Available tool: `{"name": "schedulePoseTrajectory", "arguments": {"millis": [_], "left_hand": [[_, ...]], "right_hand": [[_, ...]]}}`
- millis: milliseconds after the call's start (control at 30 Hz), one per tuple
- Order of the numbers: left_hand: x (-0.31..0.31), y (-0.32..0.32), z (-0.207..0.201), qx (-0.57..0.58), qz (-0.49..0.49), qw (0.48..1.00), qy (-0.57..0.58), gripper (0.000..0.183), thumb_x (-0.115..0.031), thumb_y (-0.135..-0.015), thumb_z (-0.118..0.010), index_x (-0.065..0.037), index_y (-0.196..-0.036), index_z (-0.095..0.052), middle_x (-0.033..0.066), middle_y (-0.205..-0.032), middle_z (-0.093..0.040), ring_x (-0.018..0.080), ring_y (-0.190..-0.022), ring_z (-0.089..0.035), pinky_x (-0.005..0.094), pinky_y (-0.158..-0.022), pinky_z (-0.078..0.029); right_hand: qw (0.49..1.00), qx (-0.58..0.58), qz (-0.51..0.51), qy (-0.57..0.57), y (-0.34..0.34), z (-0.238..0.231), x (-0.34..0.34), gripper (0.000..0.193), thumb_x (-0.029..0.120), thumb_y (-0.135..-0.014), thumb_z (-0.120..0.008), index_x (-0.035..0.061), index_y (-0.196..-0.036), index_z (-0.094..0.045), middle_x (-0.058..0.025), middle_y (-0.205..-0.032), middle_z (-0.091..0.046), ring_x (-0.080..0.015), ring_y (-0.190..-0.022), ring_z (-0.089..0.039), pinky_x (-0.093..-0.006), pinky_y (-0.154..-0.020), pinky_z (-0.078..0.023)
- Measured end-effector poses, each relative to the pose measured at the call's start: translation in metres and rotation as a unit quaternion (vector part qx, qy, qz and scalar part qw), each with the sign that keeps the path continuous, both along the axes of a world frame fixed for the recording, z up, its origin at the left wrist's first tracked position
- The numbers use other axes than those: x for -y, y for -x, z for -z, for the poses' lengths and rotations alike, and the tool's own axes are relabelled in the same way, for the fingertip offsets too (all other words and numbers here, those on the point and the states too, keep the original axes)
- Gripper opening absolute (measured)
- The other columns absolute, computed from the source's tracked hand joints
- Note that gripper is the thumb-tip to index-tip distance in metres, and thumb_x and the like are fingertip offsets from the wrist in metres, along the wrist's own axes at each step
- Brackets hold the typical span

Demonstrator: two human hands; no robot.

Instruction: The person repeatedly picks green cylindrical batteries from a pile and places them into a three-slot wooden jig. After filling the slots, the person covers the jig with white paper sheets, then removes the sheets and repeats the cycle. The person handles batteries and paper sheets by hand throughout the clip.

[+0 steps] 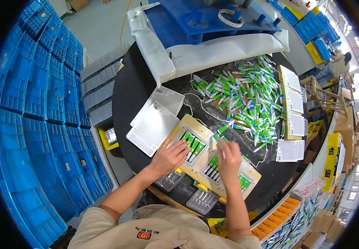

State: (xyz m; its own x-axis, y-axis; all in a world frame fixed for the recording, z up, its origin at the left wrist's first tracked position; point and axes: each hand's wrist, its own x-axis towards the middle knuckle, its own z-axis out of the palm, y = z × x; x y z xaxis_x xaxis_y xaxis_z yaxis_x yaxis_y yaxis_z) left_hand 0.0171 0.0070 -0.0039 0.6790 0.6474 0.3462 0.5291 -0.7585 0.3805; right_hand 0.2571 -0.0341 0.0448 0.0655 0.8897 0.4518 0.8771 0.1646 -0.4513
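Observation:
A pale yellow fixture board (194, 125) with recessed pockets lies across the round black table. Small green-and-white tubes (192, 145) lie side by side in its left pocket. My left hand (172, 157) rests on that pocket's left edge, fingers stretched, fingertips at the tubes. Over the middle pocket, my right hand (228, 161) has its fingers closed on a small tube (217, 137), partly hidden by the fingers. Beneath that hand, more tubes (211, 168) fill the middle pocket. The right pocket holds green tubes (244, 181), partly covered by my forearm.
Loose tubes (245, 97) are heaped beyond the board. White printed cards (153, 128) lie left; another card-filled board (286, 101) stands right. Clear plastic blisters (201, 201) sit at the near edge. A blue machine (212, 20) occupies the back; blue crates (34, 103) are stacked left.

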Motion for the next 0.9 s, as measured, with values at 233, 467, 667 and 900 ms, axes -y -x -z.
{"name": "schedulePoseTrajectory", "arguments": {"millis": [233, 467, 667, 900], "left_hand": [[0.005, 0.002, -0.004, -0.093, 0.09, 0.991, 0.015, 0.058, -0.042, -0.099, -0.061, -0.005, -0.144, -0.056, 0.0076, -0.154, -0.05, 0.0202, -0.147, -0.04, 0.0501, -0.125, -0.023], [0.001, 0.01, -0.001, -0.14, 0.085, 0.986, 0.035, 0.067, -0.047, -0.099, -0.058, -0.005, -0.15, -0.048, 0.0075, -0.159, -0.044, 0.0195, -0.152, -0.034, 0.0486, -0.126, -0.022], [-0.015, 0.014, -0.001, -0.127, 0.107, 0.985, 0.05, 0.065, -0.046, -0.099, -0.058, -0.006, -0.15, -0.048, 0.0072, -0.16, -0.043, 0.0196, -0.151, -0.035, 0.0489, -0.126, -0.022], [-0.01, 0.014, -0.004, -0.118, 0.113, 0.985, 0.051, 0.065, -0.048, -0.1, -0.056, -0.008, -0.151, -0.047, 0.0055, -0.161, -0.042, 0.0191, -0.15, -0.036, 0.0493, -0.127, -0.019]], "right_hand": [[0.984, 0.098, -0.145, 0.041, 0.027, -0.004, 0.03, 0.036, 0.005, -0.076, -0.066, -0.0027, -0.111, -0.069, -0.0142, -0.115, -0.065, -0.0283, -0.101, -0.066, -0.0382, -0.083, -0.056], [0.969, 0.159, -0.176, 0.066, 0.04, 0.016, 0.022, 0.036, 0.008, -0.08, -0.064, -0.0038, -0.114, -0.068, -0.0145, -0.121, -0.064, -0.0294, -0.111, -0.063, -0.0388, -0.091, -0.055], [0.98, 0.115, -0.146, 0.077, 0.05, 0.033, 0.018, 0.037, 0.005, -0.08, -0.064, -0.0042, -0.115, -0.067, -0.0173, -0.127, -0.064, -0.0333, -0.113, -0.063, -0.042, -0.094, -0.053], [0.995, 0.046, -0.087, 0.035, 0.048, 0.03, 0.029, 0.042, 0.0, -0.078, -0.069, 0.0003, -0.12, -0.068, -0.017, -0.131, -0.064, -0.0352, -0.114, -0.062, -0.0445, -0.097, -0.052]]}}
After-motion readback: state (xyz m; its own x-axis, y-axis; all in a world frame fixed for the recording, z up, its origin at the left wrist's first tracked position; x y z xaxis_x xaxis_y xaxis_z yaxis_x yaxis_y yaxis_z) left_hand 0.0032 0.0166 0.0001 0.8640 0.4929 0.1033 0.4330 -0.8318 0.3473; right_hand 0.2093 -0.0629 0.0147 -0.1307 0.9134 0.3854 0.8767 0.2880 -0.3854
